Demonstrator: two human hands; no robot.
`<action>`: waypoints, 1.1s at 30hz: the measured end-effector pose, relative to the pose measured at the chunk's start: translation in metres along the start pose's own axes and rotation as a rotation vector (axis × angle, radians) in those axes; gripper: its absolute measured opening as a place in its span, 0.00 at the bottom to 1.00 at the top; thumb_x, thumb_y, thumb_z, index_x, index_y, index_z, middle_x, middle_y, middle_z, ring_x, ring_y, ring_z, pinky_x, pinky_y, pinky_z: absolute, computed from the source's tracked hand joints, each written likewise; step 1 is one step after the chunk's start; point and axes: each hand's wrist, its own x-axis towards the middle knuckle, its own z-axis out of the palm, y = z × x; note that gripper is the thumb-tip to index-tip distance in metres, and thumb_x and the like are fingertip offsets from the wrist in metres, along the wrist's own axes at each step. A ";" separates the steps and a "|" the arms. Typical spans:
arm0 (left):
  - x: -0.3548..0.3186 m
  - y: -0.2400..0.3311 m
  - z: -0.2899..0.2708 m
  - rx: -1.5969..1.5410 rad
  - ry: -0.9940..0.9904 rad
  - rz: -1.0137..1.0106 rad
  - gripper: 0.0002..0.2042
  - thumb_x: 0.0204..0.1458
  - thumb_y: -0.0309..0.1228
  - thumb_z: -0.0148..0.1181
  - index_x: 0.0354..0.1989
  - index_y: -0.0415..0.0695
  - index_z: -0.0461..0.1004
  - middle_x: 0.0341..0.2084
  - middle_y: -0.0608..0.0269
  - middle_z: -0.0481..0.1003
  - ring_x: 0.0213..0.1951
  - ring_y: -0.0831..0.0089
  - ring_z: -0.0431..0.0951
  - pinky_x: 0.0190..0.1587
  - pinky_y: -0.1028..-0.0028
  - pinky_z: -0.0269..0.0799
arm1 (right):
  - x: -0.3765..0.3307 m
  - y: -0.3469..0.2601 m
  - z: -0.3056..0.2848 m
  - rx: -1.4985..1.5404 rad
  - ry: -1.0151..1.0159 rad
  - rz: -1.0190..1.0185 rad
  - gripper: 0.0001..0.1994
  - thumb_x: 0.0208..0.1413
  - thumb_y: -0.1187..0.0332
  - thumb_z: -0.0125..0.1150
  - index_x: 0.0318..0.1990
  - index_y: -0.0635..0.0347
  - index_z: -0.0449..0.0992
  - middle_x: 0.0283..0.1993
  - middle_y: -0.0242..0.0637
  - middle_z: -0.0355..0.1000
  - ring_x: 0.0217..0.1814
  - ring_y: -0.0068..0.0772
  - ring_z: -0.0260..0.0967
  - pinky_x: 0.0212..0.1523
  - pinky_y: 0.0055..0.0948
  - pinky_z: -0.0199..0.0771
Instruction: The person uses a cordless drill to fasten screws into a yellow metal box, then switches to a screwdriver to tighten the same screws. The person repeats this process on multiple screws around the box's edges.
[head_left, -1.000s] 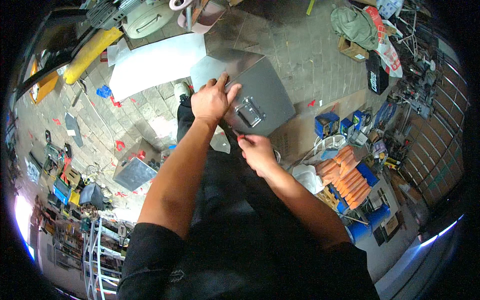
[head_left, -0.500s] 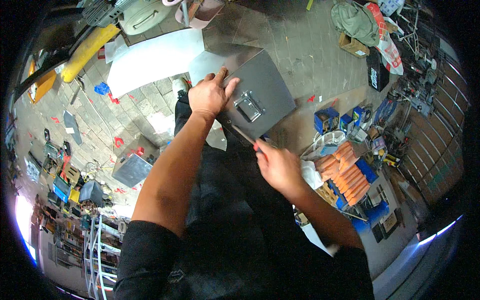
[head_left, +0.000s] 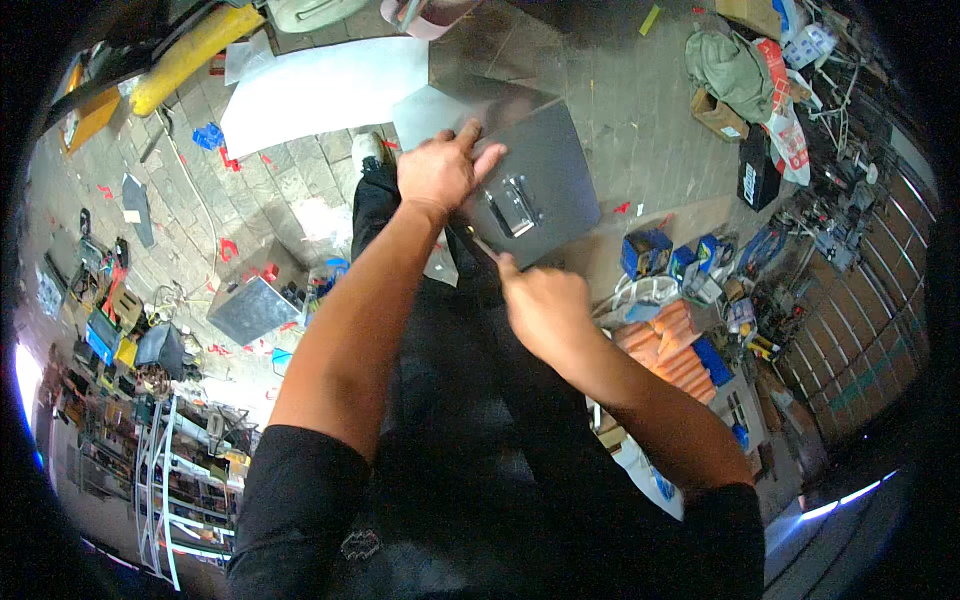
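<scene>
Left hand (head_left: 440, 172) flat, fingers spread, on grey metal box (head_left: 535, 175) at upper centre; right hand (head_left: 545, 305) closed around thin tool (head_left: 478, 245), which may slip and scratch box.

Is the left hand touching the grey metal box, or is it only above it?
Touching. The head view shows the left hand lying flat on the grey metal box, fingers spread over its top edge.

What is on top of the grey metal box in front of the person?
On the grey metal box lies the left hand, flat near its edge, beside a metal latch. The right hand sits at the near edge. The box's inside is closed from view.
</scene>
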 end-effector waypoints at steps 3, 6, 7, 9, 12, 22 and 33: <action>-0.016 -0.018 0.023 -0.013 0.106 0.027 0.30 0.59 0.67 0.54 0.59 0.59 0.79 0.38 0.53 0.84 0.39 0.54 0.87 0.37 0.57 0.84 | 0.030 -0.002 0.048 -0.023 0.021 -0.010 0.22 0.65 0.68 0.53 0.63 0.68 0.76 0.25 0.50 0.80 0.24 0.51 0.81 0.24 0.51 0.79; -0.013 -0.001 0.006 0.000 0.038 -0.011 0.28 0.61 0.66 0.53 0.56 0.60 0.80 0.36 0.55 0.84 0.39 0.54 0.87 0.36 0.56 0.83 | -0.038 0.001 -0.014 -0.006 -0.191 0.054 0.27 0.62 0.69 0.53 0.69 0.66 0.70 0.26 0.51 0.80 0.26 0.53 0.82 0.26 0.54 0.81; -0.009 -0.001 0.011 0.035 0.055 0.008 0.28 0.62 0.66 0.52 0.56 0.60 0.79 0.35 0.55 0.84 0.38 0.54 0.87 0.35 0.54 0.82 | -0.039 -0.003 -0.017 0.036 -0.158 0.065 0.26 0.62 0.69 0.53 0.68 0.67 0.71 0.27 0.51 0.80 0.26 0.53 0.82 0.27 0.54 0.81; -0.004 -0.002 0.008 0.020 0.032 -0.005 0.29 0.62 0.67 0.51 0.57 0.59 0.79 0.35 0.55 0.83 0.36 0.53 0.87 0.34 0.54 0.82 | -0.013 -0.008 -0.005 0.077 -0.062 0.058 0.24 0.62 0.70 0.53 0.65 0.69 0.74 0.27 0.51 0.81 0.27 0.53 0.82 0.28 0.53 0.81; -0.007 -0.005 0.013 0.029 0.076 0.012 0.29 0.61 0.67 0.52 0.56 0.59 0.81 0.34 0.56 0.83 0.35 0.54 0.87 0.34 0.55 0.82 | 0.033 -0.001 0.040 0.046 0.000 0.047 0.22 0.62 0.68 0.56 0.62 0.68 0.77 0.26 0.49 0.80 0.27 0.53 0.82 0.29 0.51 0.81; -0.012 -0.008 0.012 -0.038 0.113 0.028 0.28 0.61 0.65 0.55 0.56 0.58 0.81 0.34 0.56 0.84 0.37 0.54 0.87 0.34 0.57 0.82 | 0.020 -0.002 0.031 -0.117 0.059 -0.014 0.18 0.64 0.68 0.53 0.58 0.64 0.79 0.25 0.47 0.80 0.24 0.50 0.82 0.24 0.48 0.79; -0.003 -0.012 0.016 0.033 0.187 0.077 0.26 0.63 0.63 0.54 0.57 0.59 0.81 0.36 0.59 0.85 0.33 0.54 0.87 0.31 0.58 0.80 | -0.015 0.012 0.008 0.117 -0.028 0.184 0.21 0.65 0.60 0.60 0.63 0.54 0.76 0.26 0.51 0.79 0.29 0.57 0.81 0.30 0.56 0.80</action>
